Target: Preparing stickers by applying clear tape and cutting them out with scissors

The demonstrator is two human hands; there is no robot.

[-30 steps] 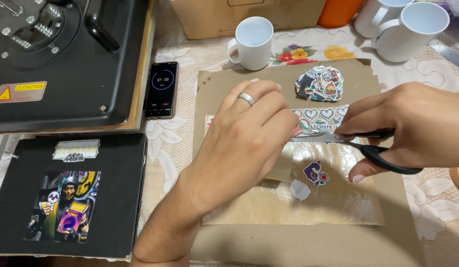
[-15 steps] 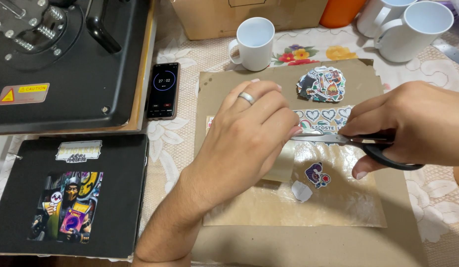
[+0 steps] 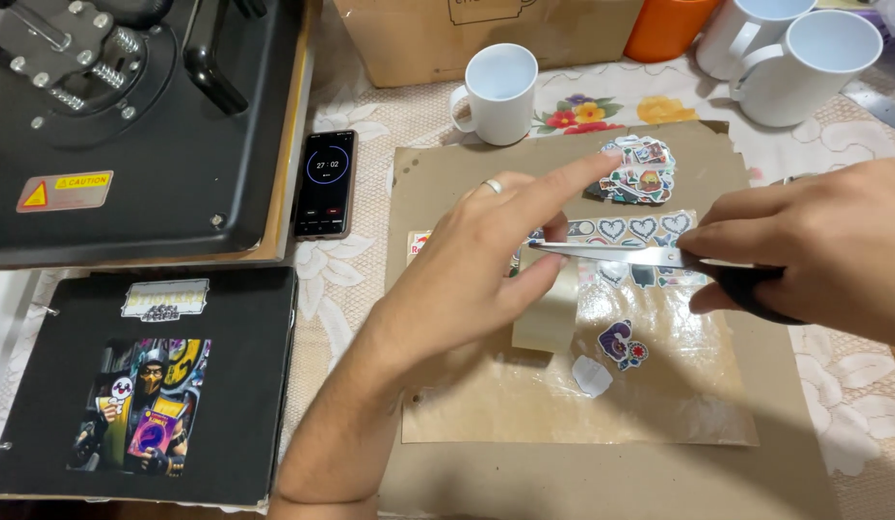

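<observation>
Right hand (image 3: 823,250): grips scissors (image 3: 650,256), handles hidden in fist.
Left hand (image 3: 486,260): pinches sticker sheet (image 3: 650,229) beside scissors, covering its left end.

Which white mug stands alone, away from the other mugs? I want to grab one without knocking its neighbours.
The white mug at top centre, beside the cardboard box and above the left hand, stands alone. The other two white mugs sit together at the top right.

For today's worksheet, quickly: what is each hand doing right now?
Left hand: fingers pinch the printed strip.
Right hand: closed on the scissors.
</observation>
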